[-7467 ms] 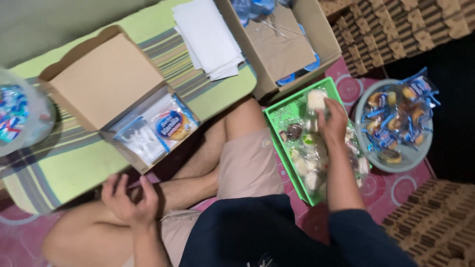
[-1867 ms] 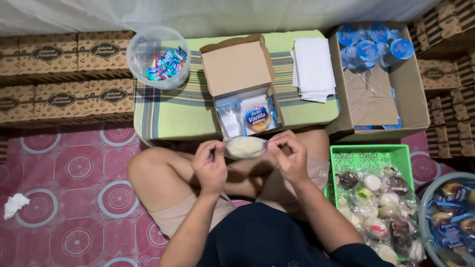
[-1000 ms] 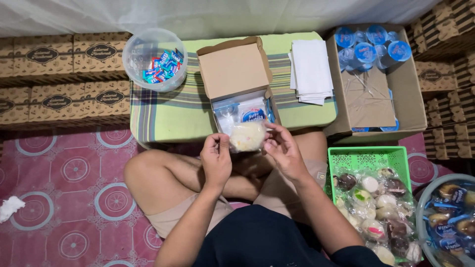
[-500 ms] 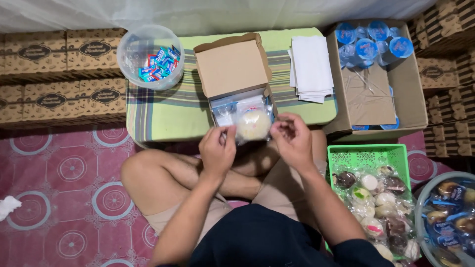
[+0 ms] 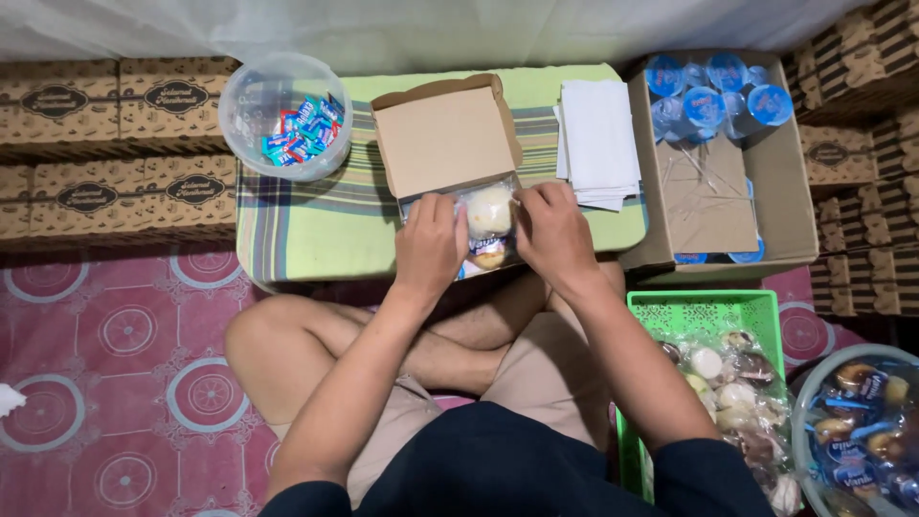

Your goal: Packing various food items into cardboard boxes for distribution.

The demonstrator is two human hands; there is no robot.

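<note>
Person: sat cross-legged on a patterned floor, both arms reaching to a low table (image 5: 316, 220) with a green striped cloth.
Left hand (image 5: 431, 247): rested on the near left corner of one open cardboard box (image 5: 450, 144); fingers together, curled down onto the wrapped items inside.
Right hand (image 5: 553, 235): at the box's near right side; fingers bent, tips pinching the edge of one clear-wrapped pale bun (image 5: 489, 211).
Bun: lay inside the box, between the two hands, on top of other wrapped snacks.
On the table: one clear round tub (image 5: 284, 115) of small blue sweets, one stack of white napkins (image 5: 599, 142).
To the right: one large carton (image 5: 713, 182) holding sealed water cups, five blue lids showing.
Near the right knee: one green basket (image 5: 704, 316) of wrapped cakes, one round tub of wrapped pastries (image 5: 862, 426).
</note>
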